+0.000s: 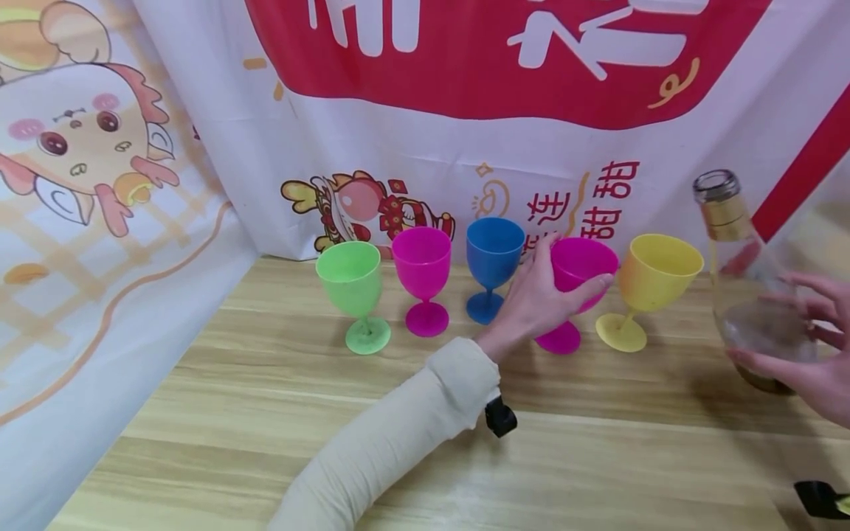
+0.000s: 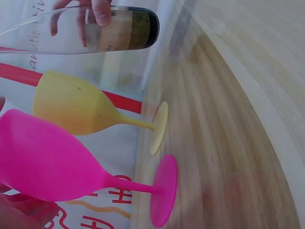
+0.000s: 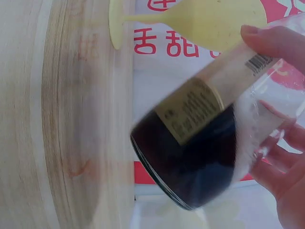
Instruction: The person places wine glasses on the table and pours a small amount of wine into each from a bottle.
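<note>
My left hand [image 1: 531, 295] holds the bowl of a bright pink goblet [image 1: 584, 257], thumb on its near side and fingers at the far side. The goblet's round foot [image 2: 164, 191] is at the tabletop in the left wrist view. At the right, my right hand [image 1: 826, 361] grips a clear glass bottle [image 1: 747, 273] around its lower body. The bottle leans, its open mouth up and to the left. Dark liquid [image 3: 190, 157] shows in its bottom, below a gold label [image 3: 188, 110]. Between bottle and pink goblet stands a yellow goblet [image 1: 657, 273].
Left of the held goblet stand a blue goblet [image 1: 493, 254], another pink goblet [image 1: 422, 265] and a light green goblet [image 1: 352, 284], making a row along the wooden table's [image 1: 265, 442] back. A white printed cloth [image 1: 226, 147] hangs behind and along the left side.
</note>
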The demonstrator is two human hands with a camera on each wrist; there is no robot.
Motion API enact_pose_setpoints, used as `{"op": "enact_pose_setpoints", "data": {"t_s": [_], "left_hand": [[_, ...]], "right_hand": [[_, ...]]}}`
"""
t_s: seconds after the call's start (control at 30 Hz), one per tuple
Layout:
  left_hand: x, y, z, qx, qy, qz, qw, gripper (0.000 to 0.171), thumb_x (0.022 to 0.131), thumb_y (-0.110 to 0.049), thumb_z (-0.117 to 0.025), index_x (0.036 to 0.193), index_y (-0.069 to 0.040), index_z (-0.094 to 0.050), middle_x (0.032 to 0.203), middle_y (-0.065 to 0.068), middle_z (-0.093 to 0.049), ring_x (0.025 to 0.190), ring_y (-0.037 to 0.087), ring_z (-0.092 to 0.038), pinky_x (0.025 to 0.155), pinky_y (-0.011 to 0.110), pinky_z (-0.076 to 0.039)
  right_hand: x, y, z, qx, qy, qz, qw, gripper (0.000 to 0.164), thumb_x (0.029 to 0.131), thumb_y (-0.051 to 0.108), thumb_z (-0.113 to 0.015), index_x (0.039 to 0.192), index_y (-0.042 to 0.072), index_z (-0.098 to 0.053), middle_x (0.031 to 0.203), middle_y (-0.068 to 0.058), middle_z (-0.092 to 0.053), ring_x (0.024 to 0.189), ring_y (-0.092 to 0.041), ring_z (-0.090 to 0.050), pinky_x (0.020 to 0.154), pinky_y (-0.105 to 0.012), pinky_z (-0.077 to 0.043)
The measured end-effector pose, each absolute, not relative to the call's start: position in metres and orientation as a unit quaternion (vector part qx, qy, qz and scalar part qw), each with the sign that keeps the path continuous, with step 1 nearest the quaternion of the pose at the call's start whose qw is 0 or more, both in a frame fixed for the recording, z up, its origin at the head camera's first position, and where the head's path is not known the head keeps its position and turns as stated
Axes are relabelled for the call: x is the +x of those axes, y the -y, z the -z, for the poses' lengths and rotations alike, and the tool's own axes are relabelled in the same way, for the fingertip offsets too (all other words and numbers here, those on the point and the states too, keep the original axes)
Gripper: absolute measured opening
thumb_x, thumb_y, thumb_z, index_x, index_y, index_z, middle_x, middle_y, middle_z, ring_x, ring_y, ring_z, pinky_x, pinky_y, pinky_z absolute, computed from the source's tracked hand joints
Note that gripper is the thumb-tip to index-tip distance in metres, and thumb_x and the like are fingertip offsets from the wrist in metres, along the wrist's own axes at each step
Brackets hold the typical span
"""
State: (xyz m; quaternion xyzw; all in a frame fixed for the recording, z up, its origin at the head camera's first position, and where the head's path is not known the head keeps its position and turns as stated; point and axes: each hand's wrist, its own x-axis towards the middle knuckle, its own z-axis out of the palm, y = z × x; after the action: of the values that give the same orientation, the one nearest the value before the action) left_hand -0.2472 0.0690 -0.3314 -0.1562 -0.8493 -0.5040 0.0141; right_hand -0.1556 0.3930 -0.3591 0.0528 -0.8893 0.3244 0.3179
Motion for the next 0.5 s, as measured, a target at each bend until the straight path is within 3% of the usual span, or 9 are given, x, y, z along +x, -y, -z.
{"op": "enact_pose_setpoints", "data": {"t_s": [0.07, 0.13, 0.2, 0.3, 0.4, 0.5], "left_hand": [[-0.2475, -0.0685, 0.3315, -0.157, 0.845, 0.512, 0.014, 0.093, 0.087, -0.064, -0.077, 0.162, -0.036, -0.029, 0.152, -0.004, -0.053, 0.136, 0.016, -0.052, 0.089, 0.033, -0.064], [-0.2480, -0.0676, 0.3312, -0.157, 0.840, 0.519, 0.014, 0.092, 0.086, -0.063, -0.079, 0.160, -0.034, -0.032, 0.149, -0.004, -0.055, 0.133, 0.015, -0.054, 0.086, 0.030, -0.063], [-0.2490, -0.0666, 0.3306, -0.160, 0.835, 0.527, 0.014, 0.089, 0.086, -0.061, -0.080, 0.159, -0.033, -0.035, 0.146, -0.004, -0.058, 0.129, 0.014, -0.057, 0.083, 0.027, -0.063], [-0.2502, -0.0640, 0.3297, -0.164, 0.828, 0.536, 0.013, 0.087, 0.086, -0.058, -0.082, 0.157, -0.032, -0.038, 0.142, -0.005, -0.060, 0.123, 0.012, -0.059, 0.081, 0.024, -0.062], [-0.2512, -0.0620, 0.3305, -0.170, 0.825, 0.539, 0.014, 0.086, 0.087, -0.057, -0.082, 0.157, -0.031, -0.040, 0.141, -0.005, -0.062, 0.120, 0.010, -0.060, 0.082, 0.023, -0.061], [-0.2521, -0.0594, 0.3327, -0.179, 0.822, 0.540, 0.016, 0.085, 0.087, -0.056, -0.082, 0.157, -0.031, -0.040, 0.142, -0.006, -0.062, 0.121, 0.009, -0.060, 0.083, 0.022, -0.061]], "right_hand": [[-0.1549, -0.3928, 0.3595, 0.073, 0.884, -0.318, 0.335, 0.100, 0.071, 0.007, -0.098, 0.157, 0.012, -0.047, 0.121, 0.051, -0.046, 0.105, 0.021, -0.041, 0.086, 0.000, -0.027], [-0.1547, -0.3917, 0.3589, 0.098, 0.879, -0.309, 0.349, 0.096, 0.077, 0.042, -0.095, 0.155, 0.009, -0.050, 0.124, 0.049, -0.046, 0.106, 0.022, -0.040, 0.086, -0.002, -0.027], [-0.1550, -0.3903, 0.3571, 0.125, 0.871, -0.308, 0.362, 0.108, 0.072, 0.069, -0.084, 0.152, 0.005, -0.053, 0.126, 0.047, -0.048, 0.106, 0.021, -0.042, 0.085, -0.002, -0.028], [-0.1553, -0.3878, 0.3547, 0.136, 0.871, -0.294, 0.369, 0.124, 0.065, 0.092, -0.063, 0.151, 0.004, -0.055, 0.130, 0.044, -0.047, 0.107, 0.022, -0.040, 0.085, -0.002, -0.027], [-0.1528, -0.3869, 0.3523, 0.113, 0.889, -0.264, 0.357, 0.104, 0.077, 0.078, -0.071, 0.155, 0.011, -0.053, 0.136, 0.017, -0.061, 0.111, 0.021, -0.034, 0.088, -0.003, -0.023], [-0.1498, -0.3857, 0.3499, 0.081, 0.910, -0.234, 0.333, 0.081, 0.090, 0.039, -0.083, 0.160, 0.019, -0.048, 0.144, -0.021, -0.059, 0.123, -0.005, -0.047, 0.098, -0.006, -0.020]]}}
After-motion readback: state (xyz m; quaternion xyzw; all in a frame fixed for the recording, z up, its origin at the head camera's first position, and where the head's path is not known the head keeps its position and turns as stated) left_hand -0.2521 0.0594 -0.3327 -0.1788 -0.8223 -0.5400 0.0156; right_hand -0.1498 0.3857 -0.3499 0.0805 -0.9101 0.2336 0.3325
